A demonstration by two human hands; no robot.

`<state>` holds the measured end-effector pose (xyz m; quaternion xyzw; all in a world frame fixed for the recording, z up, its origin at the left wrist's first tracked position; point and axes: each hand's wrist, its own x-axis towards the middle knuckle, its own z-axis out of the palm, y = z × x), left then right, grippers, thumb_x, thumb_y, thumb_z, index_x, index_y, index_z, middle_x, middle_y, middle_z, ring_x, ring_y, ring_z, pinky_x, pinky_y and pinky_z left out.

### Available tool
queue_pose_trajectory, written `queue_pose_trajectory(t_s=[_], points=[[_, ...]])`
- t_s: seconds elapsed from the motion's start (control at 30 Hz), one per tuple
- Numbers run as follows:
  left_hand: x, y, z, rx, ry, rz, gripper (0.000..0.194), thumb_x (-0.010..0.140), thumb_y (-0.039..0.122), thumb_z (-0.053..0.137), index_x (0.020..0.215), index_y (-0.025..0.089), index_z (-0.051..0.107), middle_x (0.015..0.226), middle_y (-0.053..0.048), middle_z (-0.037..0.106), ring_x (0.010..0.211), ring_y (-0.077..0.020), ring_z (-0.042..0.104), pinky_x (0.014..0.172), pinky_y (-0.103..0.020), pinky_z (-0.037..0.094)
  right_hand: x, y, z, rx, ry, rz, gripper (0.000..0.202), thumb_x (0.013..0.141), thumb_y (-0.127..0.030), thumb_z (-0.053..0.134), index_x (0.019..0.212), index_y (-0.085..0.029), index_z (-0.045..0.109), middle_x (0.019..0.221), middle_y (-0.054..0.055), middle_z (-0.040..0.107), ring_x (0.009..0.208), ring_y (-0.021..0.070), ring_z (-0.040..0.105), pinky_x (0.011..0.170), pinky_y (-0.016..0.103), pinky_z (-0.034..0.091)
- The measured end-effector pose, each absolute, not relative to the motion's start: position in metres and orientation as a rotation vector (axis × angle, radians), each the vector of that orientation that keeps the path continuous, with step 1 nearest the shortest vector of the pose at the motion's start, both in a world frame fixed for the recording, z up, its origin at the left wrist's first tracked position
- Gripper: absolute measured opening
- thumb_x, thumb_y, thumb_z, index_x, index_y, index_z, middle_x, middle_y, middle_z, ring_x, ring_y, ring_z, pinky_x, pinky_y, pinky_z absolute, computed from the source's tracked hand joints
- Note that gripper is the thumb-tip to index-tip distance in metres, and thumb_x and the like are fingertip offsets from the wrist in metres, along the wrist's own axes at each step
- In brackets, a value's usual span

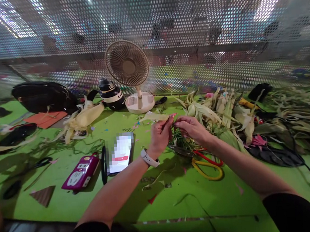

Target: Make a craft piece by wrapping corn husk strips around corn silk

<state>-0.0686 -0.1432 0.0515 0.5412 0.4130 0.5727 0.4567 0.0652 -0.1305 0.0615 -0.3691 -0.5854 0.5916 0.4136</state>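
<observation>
My left hand [158,133], with a white band on the wrist, is closed in a pinch over the middle of the green table. A pale strip of corn husk [153,116] sticks out to the left from its fingers, and a bit of pink shows at the fingertips. Close by on the right, my right hand [191,126] also pinches, its fingertips nearly meeting the left ones; what lies between them is too small to make out. Below both hands lie thin green stems [181,138] and scissors [207,175] with one red and one yellow handle.
A fan [140,103] and a dark bottle [113,95] stand at the back before a perforated metal screen. Corn husks [200,109] heap up on the right, above a black cable. A lit phone [123,154] and purple case [81,173] lie left; a black bag [43,96] sits behind.
</observation>
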Motion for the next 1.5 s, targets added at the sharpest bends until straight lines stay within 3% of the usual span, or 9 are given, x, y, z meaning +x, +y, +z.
queue_pose_trajectory(t_s=[0.3, 0.43, 0.67, 0.83, 1.17, 1.5], points=[[-0.075, -0.138, 0.053, 1.29, 1.026, 1.365, 0.035, 0.08, 0.051, 0.06, 0.073, 0.017, 0.064, 0.039, 0.009, 0.033, 0.03, -0.0041, 0.03, 0.032, -0.02, 0.019, 0.067, -0.13, 0.053, -0.929, -1.544, 1.464, 0.018, 0.079, -0.034, 0.06, 0.075, -0.017, 0.058, 0.053, -0.008, 0.04, 0.043, 0.005, 0.032, 0.04, 0.02, 0.025], [-0.08, -0.136, 0.055, 1.277, 1.013, 1.405, 0.034, 0.082, 0.05, 0.057, 0.078, 0.017, 0.065, 0.039, 0.009, 0.034, 0.03, -0.004, 0.029, 0.032, -0.019, 0.02, 0.07, -0.129, 0.053, -0.894, -1.524, 1.56, 0.02, 0.079, -0.035, 0.062, 0.073, -0.017, 0.058, 0.049, -0.006, 0.048, 0.043, 0.007, 0.042, 0.044, 0.021, 0.036], [-0.092, -0.132, 0.057, 1.341, 0.852, 1.227, 0.028, 0.073, 0.039, 0.071, 0.088, 0.016, 0.066, 0.058, 0.002, 0.058, 0.051, -0.008, 0.05, 0.047, -0.02, 0.039, 0.075, -0.124, 0.055, -0.871, -1.521, 1.508, 0.013, 0.079, -0.03, 0.058, 0.077, -0.017, 0.06, 0.061, -0.002, 0.06, 0.053, 0.0101, 0.054, 0.055, 0.023, 0.045], [-0.093, -0.124, 0.051, 1.496, 0.888, 1.225, 0.024, 0.077, 0.037, 0.067, 0.086, 0.015, 0.066, 0.076, -0.003, 0.066, 0.068, -0.0132, 0.059, 0.061, -0.024, 0.048, 0.077, -0.122, 0.063, -0.999, -1.65, 1.367, 0.012, 0.078, -0.029, 0.055, 0.078, -0.017, 0.059, 0.061, -0.003, 0.058, 0.058, 0.0109, 0.053, 0.06, 0.024, 0.042], [-0.09, -0.126, 0.047, 1.618, 0.942, 1.317, 0.021, 0.079, 0.032, 0.065, 0.092, 0.017, 0.071, 0.094, -0.008, 0.072, 0.088, -0.0194, 0.066, 0.078, -0.031, 0.052, 0.078, -0.122, 0.068, -1.112, -1.821, 1.219, 0.016, 0.079, -0.031, 0.051, 0.073, -0.017, 0.056, 0.064, -0.003, 0.051, 0.062, 0.0112, 0.045, 0.059, 0.024, 0.036], [-0.079, -0.137, 0.053, 1.522, 1.135, 1.515, 0.014, 0.078, 0.029, 0.067, 0.082, 0.016, 0.072, 0.082, -0.006, 0.073, 0.079, -0.0178, 0.066, 0.077, -0.03, 0.052, 0.08, -0.125, 0.071, -0.992, -2.025, 1.132, 0.017, 0.087, -0.029, 0.047, 0.077, -0.017, 0.054, 0.066, -0.002, 0.049, 0.063, 0.0105, 0.043, 0.058, 0.023, 0.035]])
